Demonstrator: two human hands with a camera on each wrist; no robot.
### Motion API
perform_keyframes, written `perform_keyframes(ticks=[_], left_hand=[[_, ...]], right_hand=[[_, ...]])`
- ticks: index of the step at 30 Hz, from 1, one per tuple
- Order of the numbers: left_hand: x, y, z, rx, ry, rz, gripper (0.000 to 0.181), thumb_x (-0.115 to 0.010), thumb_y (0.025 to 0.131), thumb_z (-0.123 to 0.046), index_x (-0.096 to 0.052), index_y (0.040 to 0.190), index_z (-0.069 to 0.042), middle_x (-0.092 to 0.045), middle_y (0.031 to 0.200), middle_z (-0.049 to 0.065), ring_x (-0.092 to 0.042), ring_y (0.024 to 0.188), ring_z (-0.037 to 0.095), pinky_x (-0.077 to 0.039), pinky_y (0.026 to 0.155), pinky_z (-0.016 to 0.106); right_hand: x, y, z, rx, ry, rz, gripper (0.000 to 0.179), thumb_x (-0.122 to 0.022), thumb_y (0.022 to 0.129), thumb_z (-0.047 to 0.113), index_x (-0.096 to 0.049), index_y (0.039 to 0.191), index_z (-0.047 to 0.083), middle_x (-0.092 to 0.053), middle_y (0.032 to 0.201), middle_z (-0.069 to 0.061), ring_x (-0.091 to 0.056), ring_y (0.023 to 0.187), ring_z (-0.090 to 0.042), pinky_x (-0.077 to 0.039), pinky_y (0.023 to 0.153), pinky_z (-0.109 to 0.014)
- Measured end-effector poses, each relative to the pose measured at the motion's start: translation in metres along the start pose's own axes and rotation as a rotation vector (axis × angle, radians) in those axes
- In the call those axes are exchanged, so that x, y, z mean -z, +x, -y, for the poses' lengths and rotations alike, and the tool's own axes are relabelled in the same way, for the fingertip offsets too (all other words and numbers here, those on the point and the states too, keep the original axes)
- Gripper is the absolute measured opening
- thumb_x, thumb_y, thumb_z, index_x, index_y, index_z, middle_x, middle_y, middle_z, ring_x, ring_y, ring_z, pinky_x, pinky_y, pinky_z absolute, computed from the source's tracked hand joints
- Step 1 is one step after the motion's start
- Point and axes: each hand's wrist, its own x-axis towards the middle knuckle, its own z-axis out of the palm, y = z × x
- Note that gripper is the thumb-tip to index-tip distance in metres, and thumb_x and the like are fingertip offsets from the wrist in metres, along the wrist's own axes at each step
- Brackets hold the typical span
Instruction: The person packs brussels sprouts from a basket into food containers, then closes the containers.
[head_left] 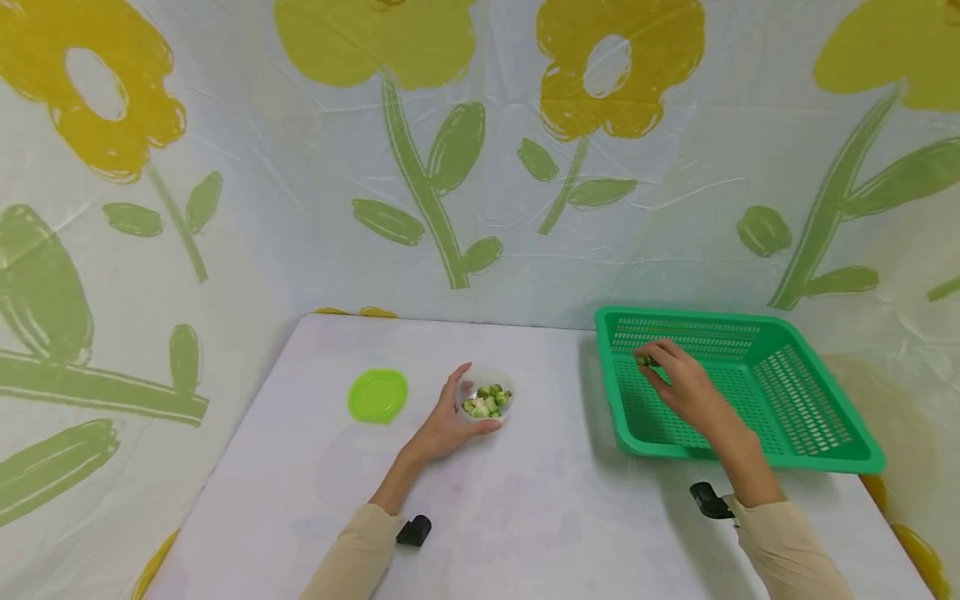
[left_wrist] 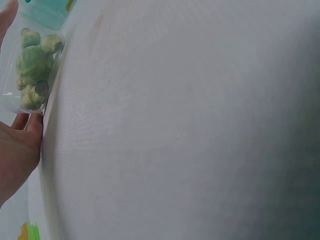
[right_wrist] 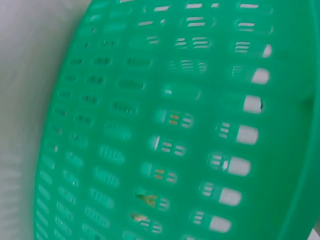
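Observation:
My left hand (head_left: 447, 423) curves around a clear plastic container (head_left: 486, 377) that stands on the table with several Brussels sprouts (head_left: 486, 402) inside. In the left wrist view, the thumb and fingers of that hand (left_wrist: 19, 155) lie against the container's clear wall, and green sprouts (left_wrist: 35, 65) show through it. Over the left part of a green perforated basket (head_left: 738, 467), my right hand (head_left: 686, 387) pinches a small Brussels sprout (head_left: 646, 360) between thumb and fingers. Only the slotted basket wall (right_wrist: 210, 115) fills the right wrist view; the right hand is out of sight there.
A bright green lid (head_left: 378, 396) lies flat on the white table (head_left: 525, 517), left of the container. Behind the table hangs a flower-printed cloth (head_left: 495, 275). Black wrist mounts (head_left: 414, 531) stick out from both sleeves.

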Motion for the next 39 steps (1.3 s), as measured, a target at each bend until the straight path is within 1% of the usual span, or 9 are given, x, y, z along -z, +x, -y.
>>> perform_keyframes(ticks=[10, 15, 19, 22, 26, 28, 31, 34, 39], left_hand=[[-0.002, 0.001, 0.000, 0.007, -0.008, 0.001, 0.111, -0.089, 0.082, -0.040, -0.014, 0.163, -0.037, -0.029, 0.162, 0.012, -0.027, 0.151, 0.030, -0.024, 0.118, 0.061], [-0.003, 0.002, 0.001, 0.009, -0.004, 0.001, 0.111, -0.089, 0.082, -0.040, -0.014, 0.163, -0.037, -0.030, 0.162, 0.012, -0.028, 0.151, 0.030, -0.023, 0.119, 0.060], [-0.002, 0.002, 0.001, 0.005, -0.006, -0.001, 0.111, -0.089, 0.081, -0.040, -0.014, 0.163, -0.036, -0.030, 0.162, 0.013, -0.028, 0.151, 0.031, -0.023, 0.118, 0.061], [-0.002, 0.002, 0.000, 0.003, -0.010, 0.003, 0.111, -0.089, 0.082, -0.040, -0.014, 0.164, -0.035, -0.029, 0.162, 0.013, -0.027, 0.151, 0.031, -0.023, 0.118, 0.061], [-0.002, 0.003, 0.001, 0.003, -0.015, 0.009, 0.112, -0.089, 0.082, -0.040, -0.013, 0.164, -0.033, -0.029, 0.162, 0.013, -0.026, 0.151, 0.031, -0.023, 0.119, 0.060], [-0.002, 0.003, 0.002, 0.005, -0.013, 0.012, 0.113, -0.089, 0.082, -0.040, -0.013, 0.164, -0.033, -0.029, 0.162, 0.013, -0.027, 0.151, 0.032, -0.023, 0.118, 0.061], [-0.002, 0.002, 0.002, 0.007, -0.006, 0.010, 0.113, -0.089, 0.082, -0.041, -0.013, 0.164, -0.033, -0.029, 0.162, 0.013, -0.027, 0.151, 0.032, -0.023, 0.118, 0.061], [-0.001, 0.001, 0.001, 0.009, -0.006, 0.006, 0.112, -0.089, 0.081, -0.042, -0.013, 0.164, -0.036, -0.029, 0.162, 0.012, -0.027, 0.151, 0.032, -0.024, 0.118, 0.061], [0.000, 0.002, 0.002, 0.003, -0.016, -0.001, 0.110, -0.089, 0.081, -0.042, -0.015, 0.162, -0.039, -0.029, 0.163, 0.012, -0.027, 0.151, 0.032, -0.025, 0.117, 0.062]], right_hand=[[-0.004, 0.009, 0.016, -0.037, 0.053, -0.055, 0.043, -0.079, 0.073, -0.024, -0.070, 0.108, -0.002, -0.065, 0.108, -0.017, -0.066, 0.092, -0.029, -0.052, 0.075, -0.029], [-0.010, 0.014, 0.024, -0.039, 0.097, -0.074, 0.041, -0.078, 0.074, -0.024, -0.070, 0.109, -0.003, -0.065, 0.111, -0.018, -0.065, 0.093, -0.028, -0.049, 0.079, -0.019], [-0.017, 0.020, 0.031, -0.019, 0.121, -0.094, 0.038, -0.079, 0.075, -0.022, -0.070, 0.107, -0.003, -0.066, 0.109, -0.019, -0.066, 0.091, -0.028, -0.049, 0.079, -0.017], [-0.022, 0.023, 0.037, -0.026, 0.135, -0.082, 0.037, -0.079, 0.077, -0.021, -0.070, 0.107, -0.001, -0.066, 0.109, -0.018, -0.065, 0.090, -0.027, -0.052, 0.076, -0.024], [-0.029, 0.027, 0.044, -0.040, 0.148, -0.067, 0.038, -0.078, 0.078, -0.020, -0.070, 0.110, 0.000, -0.066, 0.110, -0.016, -0.065, 0.091, -0.025, -0.052, 0.075, -0.026], [-0.033, 0.029, 0.046, -0.031, 0.167, -0.075, 0.039, -0.078, 0.077, -0.021, -0.070, 0.110, -0.001, -0.066, 0.110, -0.016, -0.065, 0.091, -0.025, -0.049, 0.077, -0.020], [-0.040, 0.032, 0.050, 0.002, 0.195, -0.087, 0.039, -0.078, 0.077, -0.021, -0.070, 0.109, -0.001, -0.066, 0.109, -0.018, -0.065, 0.090, -0.026, -0.047, 0.079, -0.015], [-0.046, 0.036, 0.054, 0.018, 0.228, -0.086, 0.038, -0.077, 0.079, -0.021, -0.070, 0.109, -0.001, -0.066, 0.110, -0.018, -0.065, 0.090, -0.025, -0.047, 0.080, -0.015], [-0.054, 0.043, 0.062, -0.011, 0.280, -0.056, 0.037, -0.075, 0.082, -0.019, -0.069, 0.112, 0.001, -0.065, 0.113, -0.015, -0.065, 0.093, -0.024, -0.048, 0.084, -0.016]])
